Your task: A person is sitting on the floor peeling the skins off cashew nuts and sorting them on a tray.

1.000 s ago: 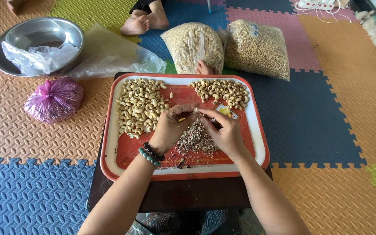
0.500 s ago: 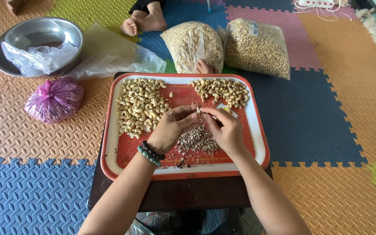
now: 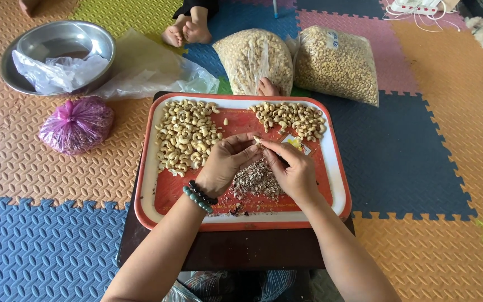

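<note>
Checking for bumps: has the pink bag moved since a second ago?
No. The pink bag lies the same way off the tray's left rim; the whole view merely shifted.

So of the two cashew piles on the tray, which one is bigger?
The left pile, beside the left hand, is bigger: it runs from the tray's far edge down past mid-tray. The right pile is only a short band along the far edge.

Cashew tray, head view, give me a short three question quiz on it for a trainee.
1. True or false: the left hand and right hand pinch one cashew together.
2. Which pile on the tray is larger: A, left pile; B, right pile?
3. What lies under the hands?

Key: 1 true. 2 A. 3 a heap of skins.
</note>
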